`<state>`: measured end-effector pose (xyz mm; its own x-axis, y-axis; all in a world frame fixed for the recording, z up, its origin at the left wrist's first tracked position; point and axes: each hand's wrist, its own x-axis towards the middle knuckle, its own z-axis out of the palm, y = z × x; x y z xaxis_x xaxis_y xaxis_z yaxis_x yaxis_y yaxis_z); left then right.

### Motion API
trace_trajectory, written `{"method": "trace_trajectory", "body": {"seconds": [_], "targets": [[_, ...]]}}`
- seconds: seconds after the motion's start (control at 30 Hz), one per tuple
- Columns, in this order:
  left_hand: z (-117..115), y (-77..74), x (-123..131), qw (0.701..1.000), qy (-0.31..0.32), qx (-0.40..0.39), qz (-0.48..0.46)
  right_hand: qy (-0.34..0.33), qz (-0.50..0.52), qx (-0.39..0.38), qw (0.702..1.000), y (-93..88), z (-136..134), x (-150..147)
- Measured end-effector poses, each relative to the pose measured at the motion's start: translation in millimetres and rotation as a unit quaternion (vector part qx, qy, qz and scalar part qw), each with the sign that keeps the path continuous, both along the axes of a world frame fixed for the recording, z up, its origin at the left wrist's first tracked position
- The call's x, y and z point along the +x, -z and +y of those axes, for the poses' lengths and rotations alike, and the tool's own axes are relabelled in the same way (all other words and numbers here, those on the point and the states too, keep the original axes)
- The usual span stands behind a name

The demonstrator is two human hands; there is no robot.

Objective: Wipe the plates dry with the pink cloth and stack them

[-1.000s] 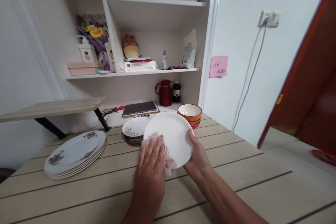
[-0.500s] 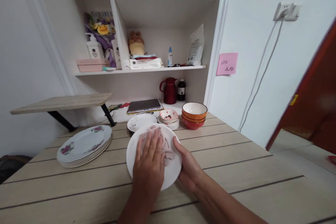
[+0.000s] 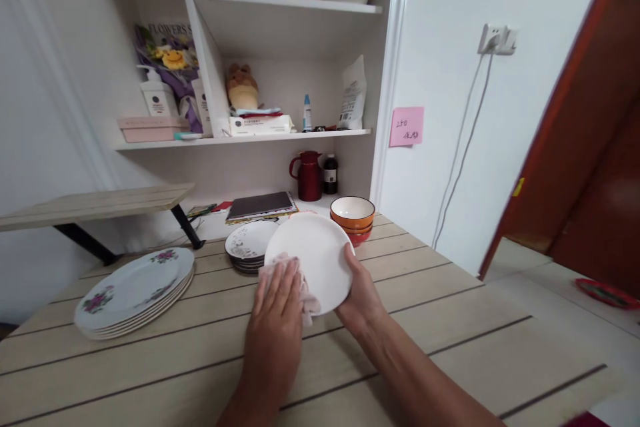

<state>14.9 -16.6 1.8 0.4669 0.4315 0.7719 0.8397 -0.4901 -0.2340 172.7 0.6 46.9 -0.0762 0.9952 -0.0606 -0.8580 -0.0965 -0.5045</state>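
From where I stand, the white plate point(image 3: 323, 253) is held up over the tabletop point(image 3: 200, 363), tilted, its edge overlapping my view of the patterned plates point(image 3: 250, 239). The right hand point(image 3: 364, 297) grips it by the right rim, thumb on the upper face. The left hand point(image 3: 276, 313) has the pink cloth point(image 3: 309, 303) pressed under outstretched fingers (its thumb is out of sight). Half a second ago that cloth covered the middle; now it has slid to the lower left edge, and the plate's centre is bare to view. I take this to mean the wiping has gone from the centre out to the rim. The floral plates point(image 3: 135, 290) sit stacked to the left, the bowls point(image 3: 353, 213) behind to the right.
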Motion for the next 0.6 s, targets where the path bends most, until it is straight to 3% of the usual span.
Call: {"method": "trace_trajectory", "body": {"seconds": [0.13, 0.27, 0.43, 0.6], "targets": [[-2.9, -1.5, 2.0, 0.998, 0.041, 0.007, 0.036, -0.085, -0.021, -0.031, 0.996, 5.1, -7.6, -10.2], [0.0, -3.8, -2.7, 0.999, 0.040, -0.010, 0.028, -0.153, -0.037, -0.044, 0.987, 14.3, -14.1, -24.5], [5.9, -11.1, -10.9, 0.998, -0.057, -0.026, -0.031, -0.166, -0.066, -0.040, 0.983, 21.1, -19.4, -37.0], [13.6, -11.9, -33.2, 0.977, -0.159, -0.023, -0.140, -0.182, -0.080, -0.076, 0.977, 20.3, -23.2, -39.1]]}}
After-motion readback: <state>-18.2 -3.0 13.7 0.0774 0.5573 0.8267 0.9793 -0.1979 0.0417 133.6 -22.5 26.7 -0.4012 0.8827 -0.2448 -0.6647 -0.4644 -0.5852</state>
